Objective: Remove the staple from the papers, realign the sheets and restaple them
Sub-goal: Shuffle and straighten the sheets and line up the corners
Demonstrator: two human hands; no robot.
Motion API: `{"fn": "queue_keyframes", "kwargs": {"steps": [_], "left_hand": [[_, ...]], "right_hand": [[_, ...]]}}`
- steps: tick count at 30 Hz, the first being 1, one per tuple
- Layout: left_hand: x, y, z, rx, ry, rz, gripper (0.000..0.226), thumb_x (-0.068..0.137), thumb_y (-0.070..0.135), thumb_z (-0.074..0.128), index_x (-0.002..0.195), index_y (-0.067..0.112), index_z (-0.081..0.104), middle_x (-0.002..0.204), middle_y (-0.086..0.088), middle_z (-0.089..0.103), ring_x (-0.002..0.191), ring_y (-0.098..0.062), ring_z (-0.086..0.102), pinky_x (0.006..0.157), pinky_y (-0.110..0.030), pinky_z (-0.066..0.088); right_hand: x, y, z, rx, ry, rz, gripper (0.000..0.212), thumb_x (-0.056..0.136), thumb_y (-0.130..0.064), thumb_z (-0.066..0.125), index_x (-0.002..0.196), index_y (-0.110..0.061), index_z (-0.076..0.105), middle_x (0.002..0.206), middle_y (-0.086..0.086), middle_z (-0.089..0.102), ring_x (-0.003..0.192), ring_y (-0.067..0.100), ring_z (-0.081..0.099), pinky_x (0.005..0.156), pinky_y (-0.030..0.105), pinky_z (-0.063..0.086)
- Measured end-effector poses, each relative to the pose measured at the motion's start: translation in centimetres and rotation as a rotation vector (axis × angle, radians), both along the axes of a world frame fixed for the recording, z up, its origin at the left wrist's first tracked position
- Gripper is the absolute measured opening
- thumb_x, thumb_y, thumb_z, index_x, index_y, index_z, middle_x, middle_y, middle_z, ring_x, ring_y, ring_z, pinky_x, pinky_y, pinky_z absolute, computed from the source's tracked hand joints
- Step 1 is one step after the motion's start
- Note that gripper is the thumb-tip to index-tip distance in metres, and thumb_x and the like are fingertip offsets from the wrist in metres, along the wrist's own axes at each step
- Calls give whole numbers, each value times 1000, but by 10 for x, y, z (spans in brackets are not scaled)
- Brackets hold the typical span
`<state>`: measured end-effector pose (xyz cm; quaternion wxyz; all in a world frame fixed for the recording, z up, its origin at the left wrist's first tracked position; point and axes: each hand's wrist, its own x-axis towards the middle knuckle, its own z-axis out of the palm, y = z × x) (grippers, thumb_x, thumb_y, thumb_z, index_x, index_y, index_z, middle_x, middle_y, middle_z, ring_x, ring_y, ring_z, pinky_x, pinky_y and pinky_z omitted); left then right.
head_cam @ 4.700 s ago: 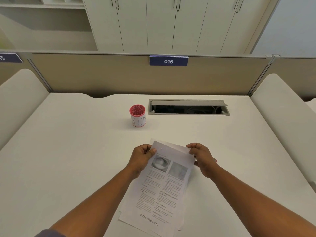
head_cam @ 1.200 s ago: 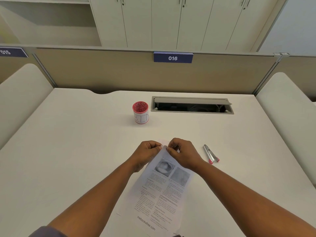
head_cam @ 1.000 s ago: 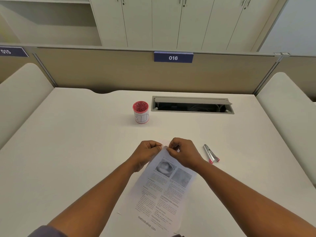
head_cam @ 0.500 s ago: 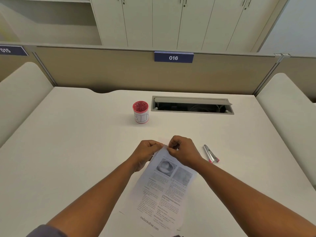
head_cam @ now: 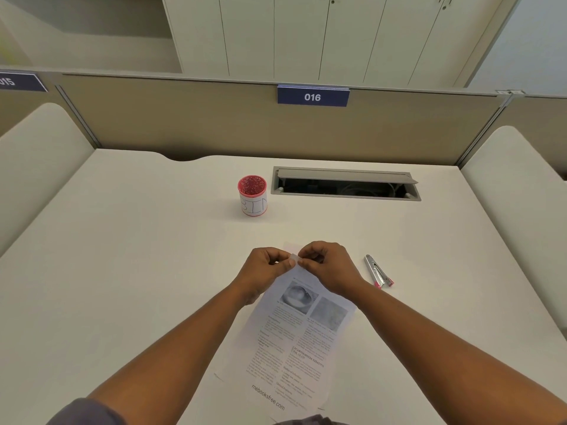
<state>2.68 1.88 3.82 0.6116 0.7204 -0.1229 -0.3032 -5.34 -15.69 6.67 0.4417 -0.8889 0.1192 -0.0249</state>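
Head view: your left hand (head_cam: pixel 266 269) and right hand (head_cam: pixel 327 265) now meet at the top left corner of the papers (head_cam: pixel 294 338), fingertips nearly touching, both pinching that corner. A few seconds back they gripped the two top corners well apart, and the stapler (head_cam: pixel 379 271) was mostly hidden behind your right hand. Over the last second almost nothing has moved; only the corner looks slightly more lifted off the desk (head_cam: pixel 122 271).

What that means, as I read it: you're still on step one, working the staple out by fingernail. Staple itself is too small to see, so I can't tell whether it's out, half out or still seated. Sheets are not yet realigned; a lower page edge peeks out on the left side of the stack, near the bottom.

Papers lie skewed in the lower centre of the frame, printed side up, bottom edge toward you. Stapler lies flat on the desk just right of your right hand, untouched.

Red cup marked BIN (head_cam: pixel 252 195) sits above the papers, centre frame, left of the open cable tray (head_cam: pixel 345 184). Likely drop spot for the old staple.

Watch the corner: pulling sideways could tear it.
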Motion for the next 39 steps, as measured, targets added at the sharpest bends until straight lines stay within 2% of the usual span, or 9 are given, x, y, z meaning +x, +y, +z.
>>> {"fn": "queue_keyframes", "kwargs": {"steps": [11, 18, 28, 39], "left_hand": [[-1, 0, 0, -9, 14, 9, 19, 89, 31, 77, 98, 14, 80, 98, -10, 79, 92, -36, 75, 86, -56, 60], [-2, -1, -1, -11, 25, 23, 15, 89, 27, 77, 94, 14, 81, 98, -9, 79, 94, -37, 74, 86, -53, 60], [-2, 0, 1, -37, 43, 16, 8, 92, 23, 75, 91, 18, 81, 97, -9, 79, 93, -33, 74, 79, -41, 60], [-4, 1, 5, -40, 50, 11, 10, 92, 22, 74, 94, 14, 80, 98, -9, 79, 87, -25, 74, 69, -30, 57]], "right_hand": [[-1, -1, 2, 9, 5, -3, 9, 91, -21, 73, 98, -19, 78, 89, -9, 74, 82, 3, 68, 72, 14, 52], [0, -2, -2, -8, 4, 7, 8, 92, -19, 72, 98, -19, 78, 88, -11, 73, 82, 2, 67, 72, 13, 51], [0, -2, -2, -15, -8, 6, 9, 91, -22, 73, 98, -20, 78, 86, -14, 72, 78, -2, 66, 68, 9, 50], [-1, -1, 0, 1, 7, 4, 7, 91, -23, 73, 95, -20, 78, 87, -11, 74, 80, 5, 68, 71, 17, 54]]}}
